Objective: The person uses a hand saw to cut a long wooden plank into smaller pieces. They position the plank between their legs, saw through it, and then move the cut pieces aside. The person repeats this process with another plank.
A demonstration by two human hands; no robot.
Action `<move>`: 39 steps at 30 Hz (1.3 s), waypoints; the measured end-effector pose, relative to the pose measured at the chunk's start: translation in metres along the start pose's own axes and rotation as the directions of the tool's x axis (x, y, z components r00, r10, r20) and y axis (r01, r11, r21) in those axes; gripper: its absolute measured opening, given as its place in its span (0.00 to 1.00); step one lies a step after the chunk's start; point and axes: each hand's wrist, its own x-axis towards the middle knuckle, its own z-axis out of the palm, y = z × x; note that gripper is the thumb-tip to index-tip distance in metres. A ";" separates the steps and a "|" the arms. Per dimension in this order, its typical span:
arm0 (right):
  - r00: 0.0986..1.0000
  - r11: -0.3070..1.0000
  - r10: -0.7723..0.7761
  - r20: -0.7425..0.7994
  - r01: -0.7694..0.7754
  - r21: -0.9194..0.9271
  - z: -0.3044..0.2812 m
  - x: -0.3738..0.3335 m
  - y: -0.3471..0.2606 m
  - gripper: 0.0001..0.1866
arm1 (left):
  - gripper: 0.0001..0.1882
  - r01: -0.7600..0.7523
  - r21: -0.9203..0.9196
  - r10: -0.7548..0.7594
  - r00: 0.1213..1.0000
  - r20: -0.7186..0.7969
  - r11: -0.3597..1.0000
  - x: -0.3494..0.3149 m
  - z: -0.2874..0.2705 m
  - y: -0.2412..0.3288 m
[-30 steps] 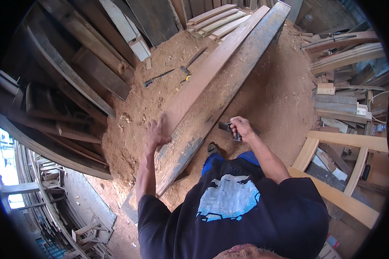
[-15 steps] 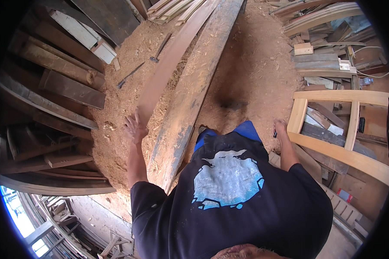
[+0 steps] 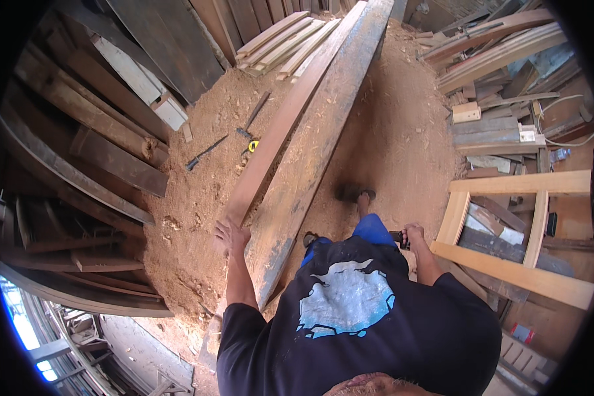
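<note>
My left hand [image 3: 232, 235] rests at the near end of a long reddish-brown plank [image 3: 285, 132], its fingers apart. The plank lies lengthwise along a thick, weathered beam [image 3: 296, 177] strewn with wood shavings. Beside my right thigh, my right hand [image 3: 414, 235] is closed around a small dark object [image 3: 398, 237] whose kind I cannot make out. On the sawdust left of the plank lie a hammer-like tool [image 3: 254, 119], a thin dark tool [image 3: 206, 153] and a small round yellow object [image 3: 253, 146].
Dark boards [image 3: 115, 158] are stacked along the left. Pale slats [image 3: 290, 45] lie at the far end. To the right, a light wooden frame [image 3: 515, 264] leans over offcuts, with a pale block [image 3: 466, 112] beyond it. Sawdust [image 3: 402, 145] covers the floor.
My left hand and the plank's near end have shifted right, nearer the beam. The yellow object has come into sight. My right hand has drawn in toward my thigh, and one foot now shows.
</note>
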 end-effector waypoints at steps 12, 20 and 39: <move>0.930 0.829 -0.263 0.258 0.355 -0.433 0.062 0.143 -0.148 0.06 | 0.52 -0.133 -0.225 0.172 0.972 0.163 0.965 -0.068 0.037 0.211; 0.804 0.318 -0.353 0.478 0.584 -0.747 0.071 0.211 -0.226 0.11 | 0.55 0.064 -0.260 0.056 0.901 0.430 0.964 -0.045 0.015 0.236; 0.857 0.605 -0.278 0.434 0.507 -0.614 0.170 0.104 -0.184 0.10 | 0.46 -0.200 -0.008 0.169 0.805 0.568 0.980 0.021 0.108 0.196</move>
